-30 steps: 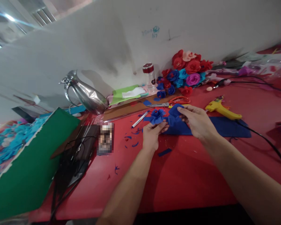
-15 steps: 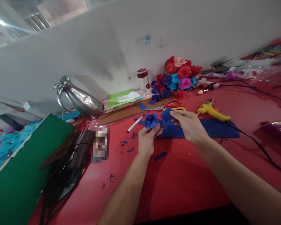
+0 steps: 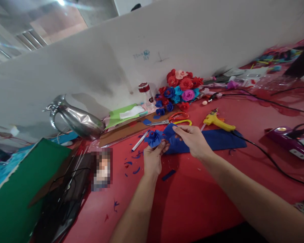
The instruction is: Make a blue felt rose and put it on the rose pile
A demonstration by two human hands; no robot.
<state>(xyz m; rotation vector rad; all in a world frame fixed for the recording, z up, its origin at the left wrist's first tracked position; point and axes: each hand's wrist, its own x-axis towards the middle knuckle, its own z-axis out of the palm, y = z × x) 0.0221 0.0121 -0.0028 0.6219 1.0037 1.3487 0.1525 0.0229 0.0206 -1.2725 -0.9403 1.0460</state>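
The fingers of the left hand (image 3: pixel 152 158) pinch a small blue paper flower (image 3: pixel 154 137); the right hand (image 3: pixel 191 140) holds a blue paper petal (image 3: pixel 170 131) beside that flower. A loose pinch could unroll it.

**Open lane near the edge, clutter up back**

Plenty of bare red table (image 3: pixel 192 199) nearer the body. Farther off, blocked by scissors (image 3: pixel 171 119), glue gun (image 3: pixel 218 122) trailing its black cord (image 3: pixel 271 160), and flower pile (image 3: pixel 181 87). Left side crowded: steel jug (image 3: pixel 76 119), green board (image 3: pixel 22 189).
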